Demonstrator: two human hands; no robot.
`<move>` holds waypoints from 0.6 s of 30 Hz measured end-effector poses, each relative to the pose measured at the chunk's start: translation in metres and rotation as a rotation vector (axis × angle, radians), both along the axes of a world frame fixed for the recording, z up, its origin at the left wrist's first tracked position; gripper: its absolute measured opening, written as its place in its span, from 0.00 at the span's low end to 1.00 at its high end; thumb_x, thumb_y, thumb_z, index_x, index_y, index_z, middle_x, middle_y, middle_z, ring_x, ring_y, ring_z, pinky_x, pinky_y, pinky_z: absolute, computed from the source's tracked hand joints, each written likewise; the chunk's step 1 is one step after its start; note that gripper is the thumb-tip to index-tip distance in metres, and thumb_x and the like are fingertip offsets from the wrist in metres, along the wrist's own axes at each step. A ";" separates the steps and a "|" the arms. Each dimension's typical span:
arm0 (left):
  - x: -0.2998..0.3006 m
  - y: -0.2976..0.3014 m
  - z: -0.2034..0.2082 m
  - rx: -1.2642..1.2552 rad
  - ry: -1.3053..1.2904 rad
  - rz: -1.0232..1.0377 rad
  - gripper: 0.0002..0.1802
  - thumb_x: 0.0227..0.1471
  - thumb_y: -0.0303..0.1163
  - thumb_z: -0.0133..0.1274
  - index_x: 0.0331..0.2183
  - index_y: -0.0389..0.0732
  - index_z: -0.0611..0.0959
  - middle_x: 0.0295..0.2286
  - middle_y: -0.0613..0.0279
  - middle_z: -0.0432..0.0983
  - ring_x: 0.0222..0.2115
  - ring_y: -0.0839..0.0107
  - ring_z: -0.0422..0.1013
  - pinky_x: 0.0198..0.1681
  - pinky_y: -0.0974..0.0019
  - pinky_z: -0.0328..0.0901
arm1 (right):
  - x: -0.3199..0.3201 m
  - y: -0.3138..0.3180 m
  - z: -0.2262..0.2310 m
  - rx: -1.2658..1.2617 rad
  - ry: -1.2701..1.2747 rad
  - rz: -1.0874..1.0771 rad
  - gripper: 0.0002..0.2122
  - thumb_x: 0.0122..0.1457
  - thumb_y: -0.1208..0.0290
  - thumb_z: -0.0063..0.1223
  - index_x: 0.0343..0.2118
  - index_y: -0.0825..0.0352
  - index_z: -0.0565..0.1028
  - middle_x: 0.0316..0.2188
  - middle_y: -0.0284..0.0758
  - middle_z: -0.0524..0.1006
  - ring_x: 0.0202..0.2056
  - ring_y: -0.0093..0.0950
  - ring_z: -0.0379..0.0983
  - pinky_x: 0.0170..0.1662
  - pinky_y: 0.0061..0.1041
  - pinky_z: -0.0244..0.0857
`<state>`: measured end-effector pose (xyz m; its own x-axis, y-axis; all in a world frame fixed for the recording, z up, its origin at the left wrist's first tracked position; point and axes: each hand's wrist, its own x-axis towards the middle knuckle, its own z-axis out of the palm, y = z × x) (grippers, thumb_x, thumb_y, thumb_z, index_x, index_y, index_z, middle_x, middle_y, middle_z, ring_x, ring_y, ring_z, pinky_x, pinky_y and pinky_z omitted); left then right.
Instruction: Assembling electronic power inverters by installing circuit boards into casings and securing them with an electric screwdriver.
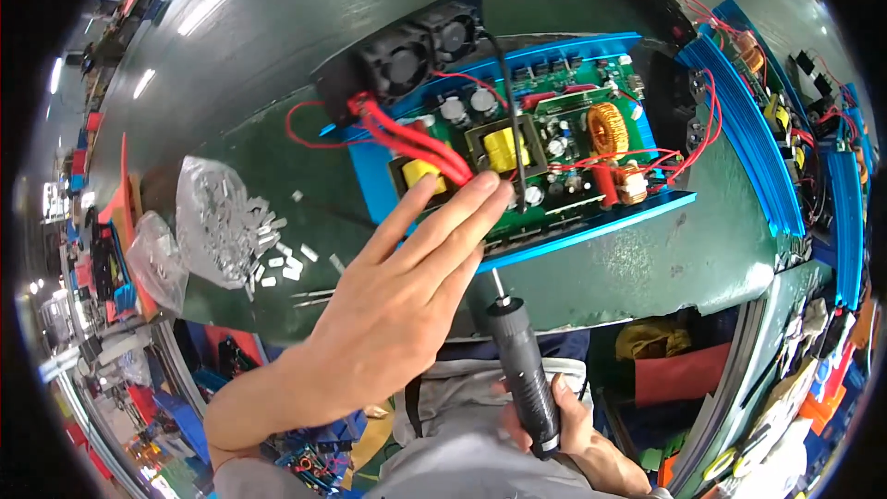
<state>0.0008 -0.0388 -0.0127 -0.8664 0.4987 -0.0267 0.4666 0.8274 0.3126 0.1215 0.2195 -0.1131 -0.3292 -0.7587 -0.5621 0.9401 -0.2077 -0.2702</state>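
Two hands are in my view. My left hand (393, 291) is stretched flat, fingers wide and extended, holding nothing; its fingertips (480, 183) reach the near edge of the circuit board (545, 143), beside the red wires (416, 143) and a yellow transformer (504, 148). My right hand (564, 425) is closed around the black screwdriver (522, 365) at the near table edge, tip pointing up toward the board. That board sits in a blue case (591, 226) on the green table (277, 55), with two black fans (420, 46) at its far left corner. Left of it lies a clear bag (217, 222) of small parts, some spilled beside it
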 end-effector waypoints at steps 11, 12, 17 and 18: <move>-0.023 -0.093 0.011 0.545 0.420 0.680 0.17 0.64 0.39 0.53 0.46 0.37 0.82 0.48 0.53 0.79 0.48 0.62 0.75 0.54 0.64 0.66 | 0.012 0.085 0.013 0.869 0.813 -0.333 0.25 0.65 0.52 0.50 0.53 0.70 0.70 0.23 0.33 0.73 0.20 0.21 0.67 0.22 0.20 0.59; -0.029 -0.113 0.005 0.677 0.217 0.823 0.22 0.65 0.44 0.51 0.49 0.36 0.81 0.48 0.52 0.79 0.48 0.61 0.75 0.54 0.64 0.66 | 0.005 0.087 0.029 1.057 0.728 -0.291 0.20 0.61 0.64 0.58 0.53 0.67 0.70 0.24 0.30 0.72 0.20 0.19 0.65 0.23 0.20 0.59; -0.060 -0.124 -0.028 1.036 -0.424 0.689 0.40 0.63 0.61 0.46 0.52 0.29 0.79 0.48 0.45 0.79 0.50 0.58 0.74 0.56 0.59 0.65 | -0.048 0.080 0.071 1.538 1.170 -0.110 0.28 0.59 0.63 0.61 0.60 0.66 0.66 0.41 0.40 0.77 0.41 0.35 0.74 0.48 0.34 0.67; -0.060 -0.119 -0.025 1.045 -0.414 0.674 0.40 0.63 0.61 0.46 0.52 0.29 0.79 0.48 0.45 0.79 0.50 0.58 0.74 0.56 0.59 0.65 | -0.061 0.078 0.074 1.600 1.121 -0.073 0.27 0.60 0.61 0.60 0.60 0.66 0.66 0.42 0.46 0.77 0.44 0.39 0.75 0.49 0.35 0.67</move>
